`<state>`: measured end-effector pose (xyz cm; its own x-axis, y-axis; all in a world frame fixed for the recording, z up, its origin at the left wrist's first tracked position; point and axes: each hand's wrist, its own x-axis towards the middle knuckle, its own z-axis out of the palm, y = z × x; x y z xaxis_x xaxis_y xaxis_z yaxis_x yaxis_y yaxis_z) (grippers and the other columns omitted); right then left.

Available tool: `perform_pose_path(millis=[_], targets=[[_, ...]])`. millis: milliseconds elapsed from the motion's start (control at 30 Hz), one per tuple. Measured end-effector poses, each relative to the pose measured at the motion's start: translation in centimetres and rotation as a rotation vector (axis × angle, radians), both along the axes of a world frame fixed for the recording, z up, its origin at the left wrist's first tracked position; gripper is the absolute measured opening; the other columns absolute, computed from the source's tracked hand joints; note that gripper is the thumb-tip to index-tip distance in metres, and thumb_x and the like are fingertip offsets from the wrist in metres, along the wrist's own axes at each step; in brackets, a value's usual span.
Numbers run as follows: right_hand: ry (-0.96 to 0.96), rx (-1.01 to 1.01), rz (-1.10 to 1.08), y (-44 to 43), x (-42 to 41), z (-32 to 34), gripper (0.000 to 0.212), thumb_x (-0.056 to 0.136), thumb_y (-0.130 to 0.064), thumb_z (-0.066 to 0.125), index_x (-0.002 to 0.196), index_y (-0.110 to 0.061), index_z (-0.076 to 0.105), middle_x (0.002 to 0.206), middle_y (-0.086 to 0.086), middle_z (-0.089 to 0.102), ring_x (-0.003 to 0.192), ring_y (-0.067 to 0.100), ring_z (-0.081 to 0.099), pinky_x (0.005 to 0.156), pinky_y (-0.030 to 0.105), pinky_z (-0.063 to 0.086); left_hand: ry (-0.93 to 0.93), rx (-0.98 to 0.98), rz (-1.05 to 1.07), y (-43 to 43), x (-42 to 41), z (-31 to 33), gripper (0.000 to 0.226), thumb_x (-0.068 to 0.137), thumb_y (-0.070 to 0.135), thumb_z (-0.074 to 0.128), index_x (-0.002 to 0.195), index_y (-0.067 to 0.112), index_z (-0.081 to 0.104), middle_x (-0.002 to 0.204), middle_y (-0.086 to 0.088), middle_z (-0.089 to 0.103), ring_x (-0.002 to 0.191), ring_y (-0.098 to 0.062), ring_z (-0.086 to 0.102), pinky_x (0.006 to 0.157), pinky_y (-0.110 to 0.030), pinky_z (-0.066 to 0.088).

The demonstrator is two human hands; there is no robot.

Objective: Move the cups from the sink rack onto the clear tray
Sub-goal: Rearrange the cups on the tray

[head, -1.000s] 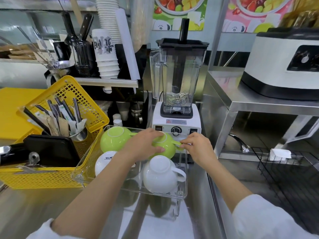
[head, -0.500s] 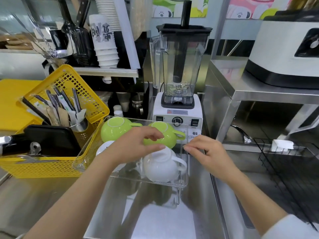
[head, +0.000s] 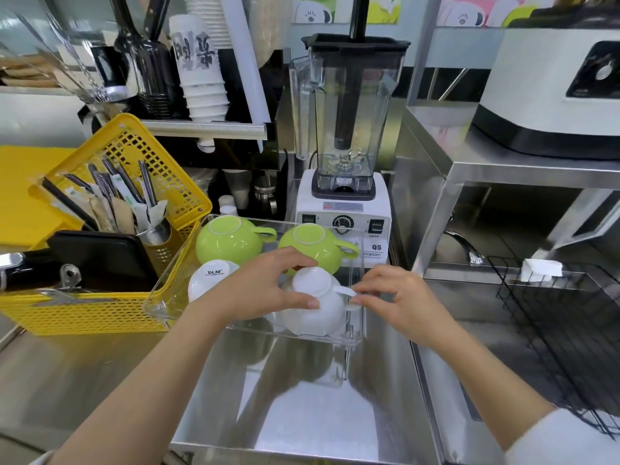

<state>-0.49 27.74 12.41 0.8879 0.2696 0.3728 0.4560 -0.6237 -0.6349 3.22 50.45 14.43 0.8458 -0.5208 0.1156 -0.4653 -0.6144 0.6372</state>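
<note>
A clear tray (head: 356,333) stands on the steel counter with upside-down cups in it. Two green cups sit at its back, one on the left (head: 228,239) and one on the right (head: 313,243). A white cup (head: 209,276) marked YAMI lies front left. Another white cup (head: 317,305) sits front right. My left hand (head: 268,285) grips that cup's body from the left. My right hand (head: 396,297) pinches its handle with thumb and forefinger. The black wire sink rack (head: 563,317) at the right holds no cups that I can see.
A yellow basket (head: 110,307) with cutlery and a black tray presses against the clear tray's left side. A blender (head: 345,182) stands directly behind it. A steel shelf with a white machine (head: 553,95) overhangs the sink and tap (head: 464,245).
Both hands have left the right green cup and dropped back to the front white cup. My left hand now grips its body and my right hand pinches its handle.
</note>
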Motion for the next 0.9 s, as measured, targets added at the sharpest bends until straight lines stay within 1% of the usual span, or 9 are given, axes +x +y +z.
perform_pose_path(millis=[133, 300, 433, 533, 600, 667, 733, 800, 900], targets=[[-0.016, -0.008, -0.017, 0.0, 0.4, -0.1, 0.011, 0.075, -0.013, 0.073, 0.084, -0.009, 0.075, 0.077, 0.001, 0.061, 0.078, 0.029, 0.059, 0.076, 0.046, 0.049, -0.026, -0.007, 0.017, 0.0, -0.2, -0.4, 0.053, 0.068, 0.04, 0.077, 0.116, 0.027, 0.057, 0.11, 0.013, 0.055, 0.105, -0.006, 0.051, 0.096, -0.032, 0.041], [-0.022, -0.038, -0.028, 0.1, 0.6, -0.3, 0.013, 0.077, -0.014, 0.071, 0.089, -0.01, 0.074, 0.08, 0.0, 0.062, 0.078, 0.025, 0.06, 0.08, 0.046, 0.048, -0.046, 0.017, 0.02, 0.0, -0.4, -0.5, 0.057, 0.07, 0.042, 0.074, 0.12, 0.024, 0.054, 0.112, 0.012, 0.051, 0.11, -0.009, 0.048, 0.097, -0.028, 0.038], [-0.09, 0.011, -0.11, 0.4, 0.5, 0.4, 0.019, 0.079, -0.015, 0.07, 0.097, -0.011, 0.072, 0.083, 0.0, 0.063, 0.078, 0.021, 0.058, 0.08, 0.03, 0.045, -0.082, -0.042, 0.08, 1.3, -0.8, 0.1, 0.052, 0.076, 0.041, 0.068, 0.123, 0.022, 0.053, 0.119, 0.008, 0.05, 0.117, -0.01, 0.045, 0.098, -0.022, 0.033], [-0.183, 0.011, -0.12, 1.5, 0.8, 1.5, 0.01, 0.078, -0.006, 0.069, 0.087, -0.006, 0.073, 0.078, 0.008, 0.066, 0.071, 0.014, 0.056, 0.074, 0.02, 0.041, -0.169, -0.094, 0.221, 3.5, -1.1, 0.8, 0.05, 0.078, 0.036, 0.069, 0.123, 0.018, 0.054, 0.122, 0.005, 0.051, 0.114, -0.008, 0.044, 0.091, -0.016, 0.029], [-0.194, 0.012, -0.083, 2.8, 1.1, 2.2, 0.006, 0.078, -0.003, 0.068, 0.082, -0.005, 0.073, 0.078, 0.011, 0.068, 0.072, 0.01, 0.053, 0.077, 0.013, 0.039, -0.17, -0.061, 0.323, 5.3, -1.2, 0.7, 0.055, 0.077, 0.037, 0.07, 0.125, 0.019, 0.052, 0.126, 0.004, 0.05, 0.118, -0.01, 0.042, 0.092, -0.019, 0.03], [-0.183, -0.016, -0.041, 4.4, 1.5, 2.7, 0.006, 0.079, -0.004, 0.068, 0.081, -0.005, 0.074, 0.082, 0.012, 0.07, 0.079, 0.018, 0.058, 0.085, 0.028, 0.044, -0.135, 0.015, 0.392, 6.9, -1.4, 0.3, 0.062, 0.075, 0.039, 0.071, 0.129, 0.02, 0.048, 0.132, 0.001, 0.047, 0.124, -0.014, 0.039, 0.096, -0.023, 0.028], [-0.171, -0.097, -0.007, 6.2, 2.1, 2.9, 0.009, 0.081, -0.008, 0.066, 0.084, -0.005, 0.074, 0.087, 0.013, 0.07, 0.087, 0.03, 0.061, 0.085, 0.046, 0.044, -0.091, 0.086, 0.428, 7.9, -1.7, -0.3, 0.07, 0.072, 0.042, 0.073, 0.132, 0.019, 0.044, 0.136, -0.002, 0.044, 0.127, -0.018, 0.037, 0.101, -0.028, 0.027], [-0.154, -0.241, 0.02, 8.0, 2.8, 2.9, 0.015, 0.085, -0.015, 0.06, 0.089, -0.008, 0.073, 0.094, 0.011, 0.068, 0.095, 0.031, 0.057, 0.088, 0.042, 0.037, -0.064, 0.138, 0.447, 8.4, -1.8, -0.9, 0.077, 0.069, 0.043, 0.075, 0.134, 0.017, 0.041, 0.138, -0.005, 0.042, 0.129, -0.02, 0.034, 0.105, -0.032, 0.026], [-0.169, -0.589, 0.057, 10.5, 3.7, 2.8, 0.024, 0.091, -0.023, 0.048, 0.088, -0.01, 0.068, 0.097, 0.008, 0.061, 0.098, 0.029, 0.05, 0.08, 0.036, 0.027, -0.066, 0.141, 0.474, 8.6, -1.8, -1.6, 0.084, 0.068, 0.043, 0.076, 0.137, 0.016, 0.037, 0.139, -0.008, 0.04, 0.13, -0.023, 0.033, 0.107, -0.036, 0.027]])
